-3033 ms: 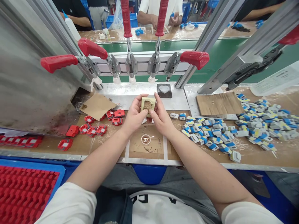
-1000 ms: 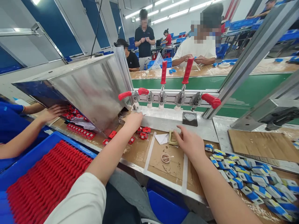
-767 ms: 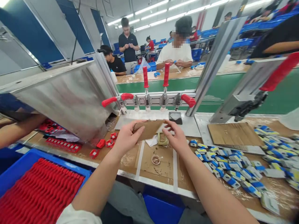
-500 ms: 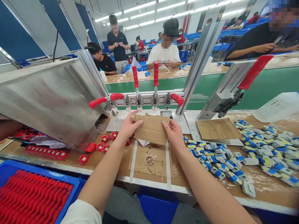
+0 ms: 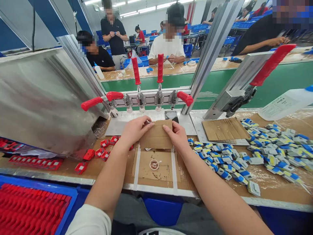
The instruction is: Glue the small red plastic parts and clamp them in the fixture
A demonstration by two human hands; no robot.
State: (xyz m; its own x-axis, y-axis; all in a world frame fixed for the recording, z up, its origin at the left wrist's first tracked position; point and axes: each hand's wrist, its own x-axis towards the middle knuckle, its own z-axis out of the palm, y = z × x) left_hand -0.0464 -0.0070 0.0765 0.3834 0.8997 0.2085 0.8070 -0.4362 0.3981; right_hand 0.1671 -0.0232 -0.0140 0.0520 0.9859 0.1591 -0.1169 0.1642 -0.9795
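Between my hands is a piece of brown cardboard (image 5: 156,137), tilted up in front of the metal base plate (image 5: 114,125). My left hand (image 5: 137,130) grips its left edge, thumb on the near face and fingers mostly hidden behind. On the other side my right hand (image 5: 177,133) pinches the right edge, thumb in front. Below the cardboard, a small round cup (image 5: 154,164) with a thin white stick in it rests on a cardboard mat (image 5: 146,179) taped down with white strips. A bit of white paper shows under the cardboard's lower edge.
Toggle clamps with red handles (image 5: 160,68) line the rail ahead. Red parts (image 5: 99,152) lie at left, above a blue crate (image 5: 73,199) of red pieces. Blue-white-yellow parts (image 5: 227,160) are heaped at right beside another cardboard piece (image 5: 223,129) and a bottle (image 5: 286,104). Co-workers sit opposite.
My left hand has moved further over the cardboard's left top corner, and the white paper beneath shows less. The view has shifted, so the scene sits slightly higher and further left.
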